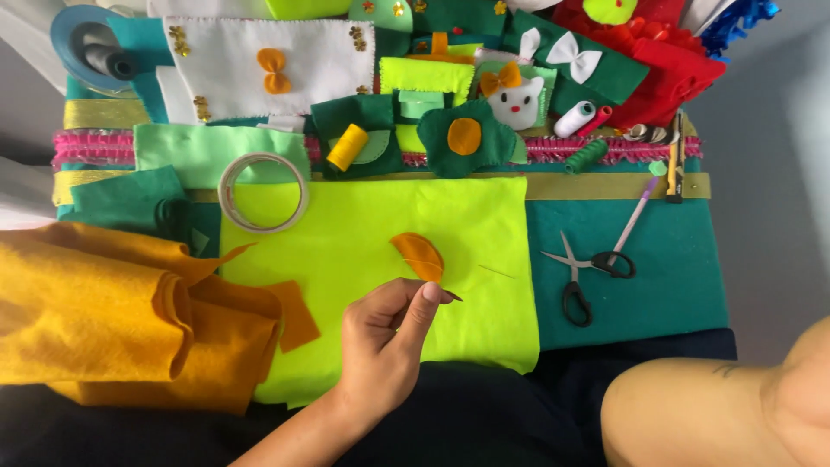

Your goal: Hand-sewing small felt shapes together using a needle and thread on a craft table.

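My left hand (389, 337) reaches in from the lower left, thumb pressed against curled fingers. It pinches the lower edge of a small orange felt piece (418, 255), which lies on a neon yellow-green felt sheet (346, 251). A thin needle (497, 271) rests on the sheet just right of the piece. My right hand is out of view; only a bare limb (709, 415) shows at the bottom right.
Folded orange felt (112, 311) lies at the left and a tape roll (264, 192) sits on the sheet's top left corner. Black-handled scissors (584, 272) and a purple pen (635, 216) rest on teal felt (657, 285). Felt scraps, bows and thread spools (347, 147) crowd the back.
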